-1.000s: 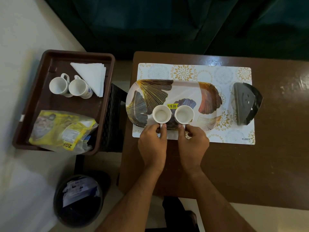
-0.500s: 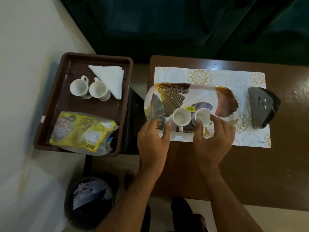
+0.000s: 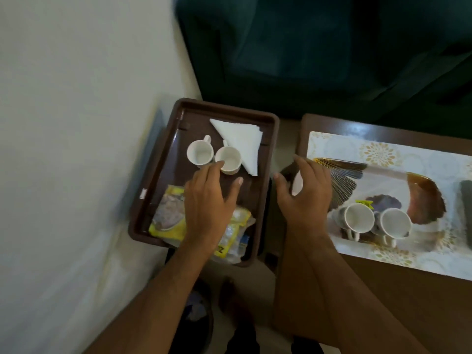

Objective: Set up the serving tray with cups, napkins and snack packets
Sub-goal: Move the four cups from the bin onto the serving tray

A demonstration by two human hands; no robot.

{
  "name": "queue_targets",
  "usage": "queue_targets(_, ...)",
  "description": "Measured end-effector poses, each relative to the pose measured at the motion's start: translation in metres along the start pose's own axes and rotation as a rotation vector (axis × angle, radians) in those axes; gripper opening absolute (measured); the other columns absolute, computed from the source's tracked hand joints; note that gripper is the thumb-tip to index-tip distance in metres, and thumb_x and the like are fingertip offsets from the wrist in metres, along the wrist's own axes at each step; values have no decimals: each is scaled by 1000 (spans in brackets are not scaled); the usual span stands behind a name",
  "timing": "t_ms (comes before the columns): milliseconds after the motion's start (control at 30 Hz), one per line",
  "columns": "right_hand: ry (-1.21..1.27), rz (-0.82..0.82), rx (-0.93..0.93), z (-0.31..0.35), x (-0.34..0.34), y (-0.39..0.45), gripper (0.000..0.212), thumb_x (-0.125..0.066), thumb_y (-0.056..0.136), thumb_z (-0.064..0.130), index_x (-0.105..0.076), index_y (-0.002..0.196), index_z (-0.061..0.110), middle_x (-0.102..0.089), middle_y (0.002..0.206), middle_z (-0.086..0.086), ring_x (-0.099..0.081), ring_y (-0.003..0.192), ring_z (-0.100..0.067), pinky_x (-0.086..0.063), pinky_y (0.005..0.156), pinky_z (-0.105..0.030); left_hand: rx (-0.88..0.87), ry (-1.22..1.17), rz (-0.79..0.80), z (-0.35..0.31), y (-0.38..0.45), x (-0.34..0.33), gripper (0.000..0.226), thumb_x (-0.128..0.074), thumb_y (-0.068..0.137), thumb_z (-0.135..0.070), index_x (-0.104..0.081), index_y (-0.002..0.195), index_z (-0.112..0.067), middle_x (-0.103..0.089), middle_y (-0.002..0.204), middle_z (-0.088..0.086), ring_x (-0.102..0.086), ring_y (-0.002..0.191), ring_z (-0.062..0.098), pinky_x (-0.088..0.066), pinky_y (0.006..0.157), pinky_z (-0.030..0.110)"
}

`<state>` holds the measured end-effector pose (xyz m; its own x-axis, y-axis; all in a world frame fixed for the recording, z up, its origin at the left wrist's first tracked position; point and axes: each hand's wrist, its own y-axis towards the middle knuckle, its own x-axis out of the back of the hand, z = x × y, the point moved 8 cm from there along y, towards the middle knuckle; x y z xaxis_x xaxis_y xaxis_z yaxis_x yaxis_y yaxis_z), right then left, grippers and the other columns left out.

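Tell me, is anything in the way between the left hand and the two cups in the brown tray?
Nothing visible. The left hand hovers open over the brown tray, its fingers right at the nearer cup. The napkins lie beyond the cups, and the snack packet lies under the wrist.

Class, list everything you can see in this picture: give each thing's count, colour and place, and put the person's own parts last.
Crate: 1, brown, left.
Cups: 4, white; two in crate, two on tray.
Napkins: 1 stack, white, crate's far corner.
Snack packet: 1, yellow, crate's near end.
Tray: 1, leaf-patterned, on mat.
Mat: 1, white and gold, on table.
Table: 1, brown, right.
Sofa: 1, dark green, behind.
Left hand: open, over crate.
Right hand: open, at tray's end.
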<state>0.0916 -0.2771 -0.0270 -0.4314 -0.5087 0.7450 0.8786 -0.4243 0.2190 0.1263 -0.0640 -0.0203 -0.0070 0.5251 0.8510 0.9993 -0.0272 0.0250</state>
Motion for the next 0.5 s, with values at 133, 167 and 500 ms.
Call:
queue_targets(133,27,60,27,32,-42,14,48,-79,88,29,-67,127,3,-70,120,-13,-61,114,-29,-51,97,-39,-1,16,3,30,34,14,48,-72,96,-41,-63,132,-10,-69,128,7,-63,120,26,-50,98,43)
queue_targets(167,33,75,21,37,-51,18,49,-79,88,29,-67,128,4,-69,121,-12,-61,116,-28,-51,98,-38,-9,11,4,36,42,15,47,-72,96,-41,-64,131,-10,-69,128,7,-63,120,26,-52,99,44)
queue_targets(500,29,331,48,63,-125,47,38,-61,100,11,-64,138,11,-67,134,-8,-58,128,-27,-46,110,-42,-78,-62,181,69,99,-9,54,-74,95,-29,-57,142,-8,-61,143,11,-55,134,27,-46,110,37)
